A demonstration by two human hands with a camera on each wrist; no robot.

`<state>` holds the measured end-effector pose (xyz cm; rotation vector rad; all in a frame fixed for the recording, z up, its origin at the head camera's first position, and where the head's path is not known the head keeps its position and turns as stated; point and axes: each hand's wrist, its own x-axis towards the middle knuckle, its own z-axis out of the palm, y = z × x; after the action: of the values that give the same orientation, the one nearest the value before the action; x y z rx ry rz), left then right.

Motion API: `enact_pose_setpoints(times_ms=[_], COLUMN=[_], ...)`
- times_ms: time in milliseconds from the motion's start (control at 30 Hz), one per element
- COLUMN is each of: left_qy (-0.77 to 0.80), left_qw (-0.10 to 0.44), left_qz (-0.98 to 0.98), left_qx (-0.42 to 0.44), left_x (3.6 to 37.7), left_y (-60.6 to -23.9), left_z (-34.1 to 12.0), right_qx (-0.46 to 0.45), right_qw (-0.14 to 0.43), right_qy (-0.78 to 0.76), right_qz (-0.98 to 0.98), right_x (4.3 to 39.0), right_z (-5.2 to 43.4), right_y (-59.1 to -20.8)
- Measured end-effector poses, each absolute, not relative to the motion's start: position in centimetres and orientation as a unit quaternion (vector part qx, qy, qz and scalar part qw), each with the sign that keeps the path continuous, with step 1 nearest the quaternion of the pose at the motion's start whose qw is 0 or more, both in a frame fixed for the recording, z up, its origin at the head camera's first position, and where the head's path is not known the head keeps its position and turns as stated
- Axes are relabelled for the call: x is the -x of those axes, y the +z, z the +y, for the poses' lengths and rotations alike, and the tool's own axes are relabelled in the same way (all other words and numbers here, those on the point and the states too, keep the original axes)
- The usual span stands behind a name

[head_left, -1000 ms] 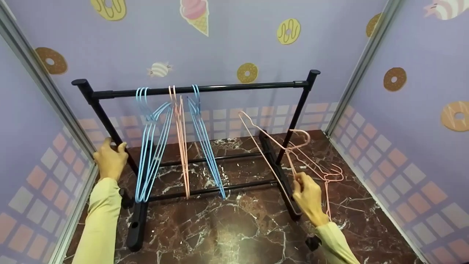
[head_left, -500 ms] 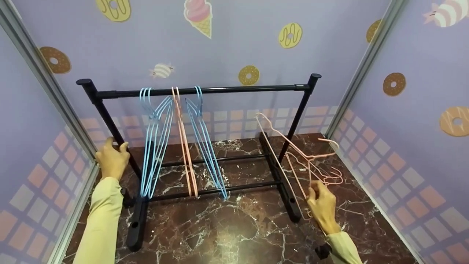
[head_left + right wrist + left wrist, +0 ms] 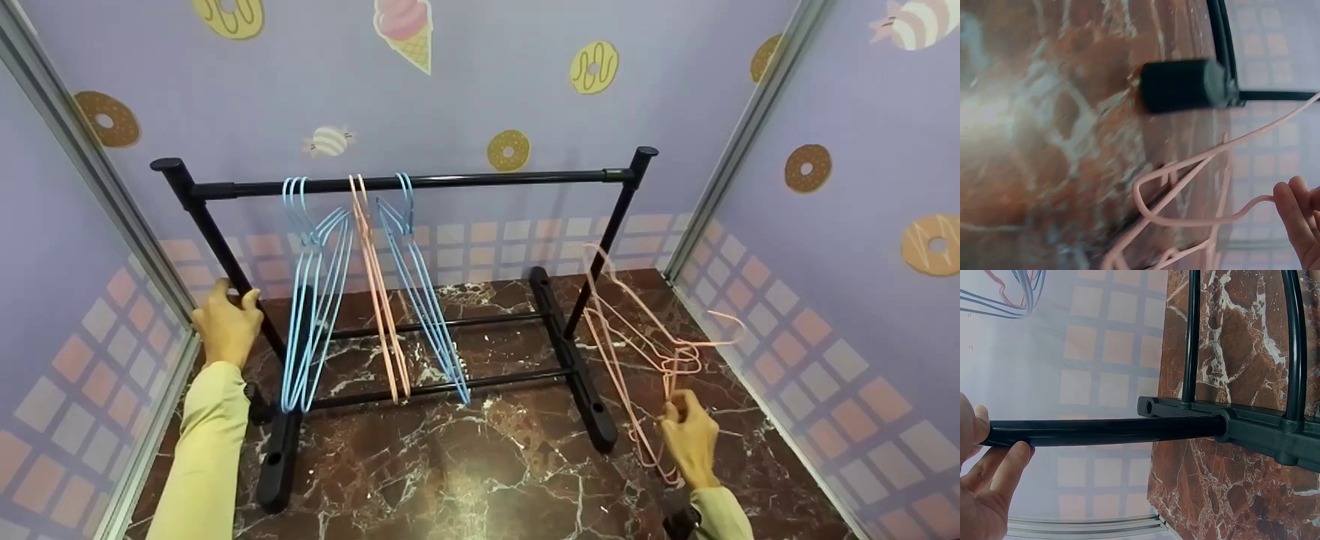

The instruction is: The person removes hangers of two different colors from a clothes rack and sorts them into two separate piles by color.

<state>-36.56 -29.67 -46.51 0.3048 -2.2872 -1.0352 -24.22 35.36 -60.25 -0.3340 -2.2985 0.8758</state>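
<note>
The right hand (image 3: 690, 437) has its grip pinched on a pink wire hanger (image 3: 677, 343) at four o'clock, just shifted past the black rack foot (image 3: 584, 382) to overlap other pink hangers (image 3: 681, 372), seemingly joining them, while the left hand (image 3: 227, 328), near nine, clasps the upright post (image 3: 220, 244).

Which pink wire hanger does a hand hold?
The pink wire hanger pinched by the right hand; others hang from the black tubular rail or rest on the brown floor.

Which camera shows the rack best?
The head view: nearly all the rack fits in. The left wrist view shows only a post, a foot and two bars; the right wrist view catches just part, blurred.
</note>
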Motion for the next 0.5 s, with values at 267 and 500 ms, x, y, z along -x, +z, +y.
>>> enact_pose_setpoints(times_ms=[267, 500], left_qy=[-0.395, -0.393], left_qw=[0.293, 0.286], left_qz=[-0.862, -0.864], left_qx=[-0.124, -0.130], left_x=[36.3, 36.3], left_y=[-46.5, -46.6], left_z=[-29.9, -29.9], right_qx=[0.195, 0.214], right_qw=[0.281, 0.249], right_qy=[0.383, 0.354], right_qz=[-0.858, -0.876], right_x=[24.2, 25.3], right_z=[36.7, 37.6], right_y=[-60.8, -60.4])
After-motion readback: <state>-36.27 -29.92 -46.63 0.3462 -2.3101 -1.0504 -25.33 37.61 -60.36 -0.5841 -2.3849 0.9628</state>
